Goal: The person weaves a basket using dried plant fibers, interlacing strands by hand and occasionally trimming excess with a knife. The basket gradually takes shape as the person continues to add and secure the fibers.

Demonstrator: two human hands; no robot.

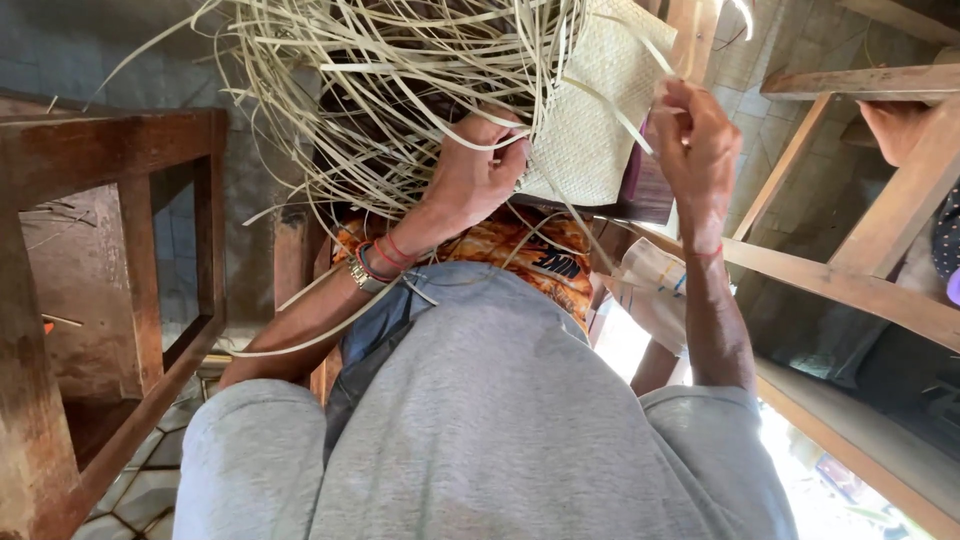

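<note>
A pale woven mat (590, 120) of flat straw strips hangs in front of me, with a tangle of loose strips (400, 90) fanning out to its left. My left hand (478, 172), a watch and red bands at the wrist, grips the mat's lower left edge among the loose strips. My right hand (698, 140) is at the mat's right edge, its fingers pinched on a single strip (625, 125) that runs across the weave. An orange patterned cloth (520, 255) lies on my lap below the mat.
A dark wooden frame (150, 190) stands at the left over a tiled floor (150, 490). Wooden beams (850, 290) cross at the right. A paper package (650, 285) sits by my right forearm.
</note>
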